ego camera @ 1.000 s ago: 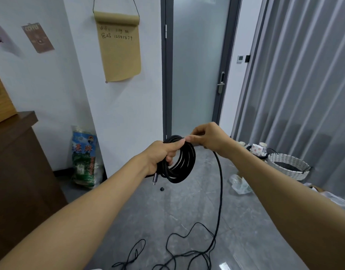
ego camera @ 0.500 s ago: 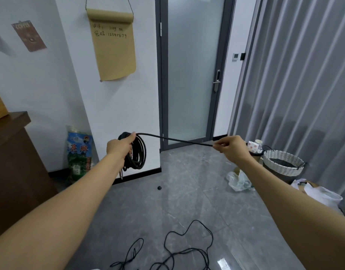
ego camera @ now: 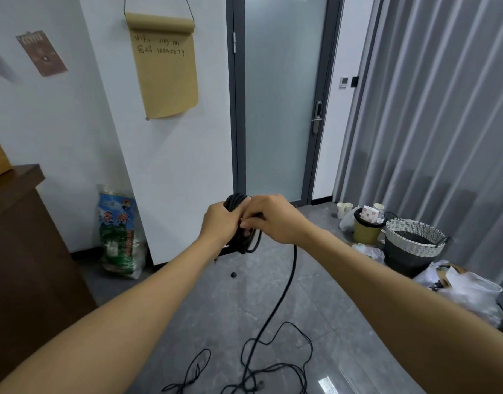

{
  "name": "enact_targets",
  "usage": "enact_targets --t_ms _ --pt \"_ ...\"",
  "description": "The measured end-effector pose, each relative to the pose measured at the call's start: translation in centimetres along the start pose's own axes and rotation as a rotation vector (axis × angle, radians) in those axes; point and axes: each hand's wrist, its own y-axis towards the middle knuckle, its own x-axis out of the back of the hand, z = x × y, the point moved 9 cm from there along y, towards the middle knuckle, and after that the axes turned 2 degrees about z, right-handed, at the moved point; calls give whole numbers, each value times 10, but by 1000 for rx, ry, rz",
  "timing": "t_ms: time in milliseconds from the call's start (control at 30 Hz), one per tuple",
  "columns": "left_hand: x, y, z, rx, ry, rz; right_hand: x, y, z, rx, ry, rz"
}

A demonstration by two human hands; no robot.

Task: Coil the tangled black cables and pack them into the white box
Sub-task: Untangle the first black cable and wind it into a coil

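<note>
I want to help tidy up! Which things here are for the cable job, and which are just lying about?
For the job:
- cable coil, held in both the left hand and right hand
- loose cable on the floor

Just lying about:
- wicker basket
- printed bag
- paper cups
- yellow bin

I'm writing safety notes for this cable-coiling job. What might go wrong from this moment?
1. The loose cable on the floor lies in crossing loops; pulling more in may tighten a knot.
2. The left hand grips a thick coil while the right hand pinches the next turn; a slip may spill the loops.
3. The trailing strand hangs near the feet, a likely trip hazard.
</note>
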Motion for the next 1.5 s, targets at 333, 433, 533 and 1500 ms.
enact_targets --t_ms 333,433,533,1500 --pt "-38 -13 -4 157 -360 289 22 -11 -45 -279 244 -242" --pt "-39 -11 -5 201 -446 367 34 -19 -74 -378 327 -339" --pt "-41 -6 -3 166 -365 410 39 -24 -88 -419 321 -360" --pt "-40 -7 -40 133 -518 527 54 -22 -88 -384 165 -209"
